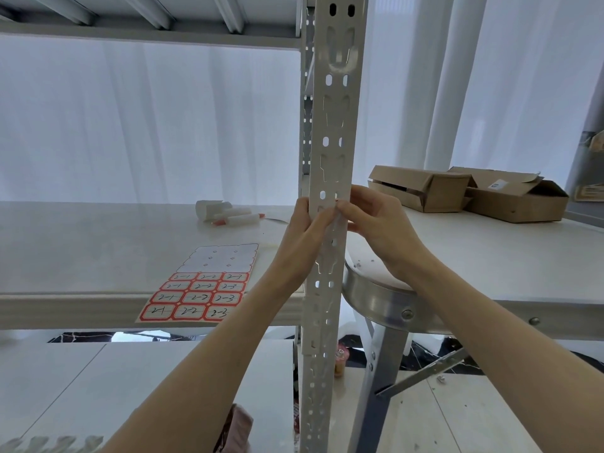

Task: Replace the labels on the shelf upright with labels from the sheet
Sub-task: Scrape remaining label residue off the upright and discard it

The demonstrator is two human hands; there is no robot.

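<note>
Upright: the pale perforated post (330, 178) stands at the shelf's front corner, dead centre, running from top to bottom of view.
Sheet: the label sheet (202, 291) lies flat on the shelf (81, 243) to the left of the post; its upper rows look peeled bare, the lower red-bordered rows are still full.
Label: thin, light and limp by the look of it, likely to curl or tear; best lifted at a corner or edge and drawn off slowly.
Left hand (302, 243): wrapped against the post's left edge, thumb laid across its face.
Right hand (376, 220): fingertips (343, 209) drawn close together on the post's face, just beside the left thumb.
Hold: whether a label sits between them I cannot tell; it is too pale and small.
Scraps: curled white bits (225, 213) sit further back on the shelf.
</note>
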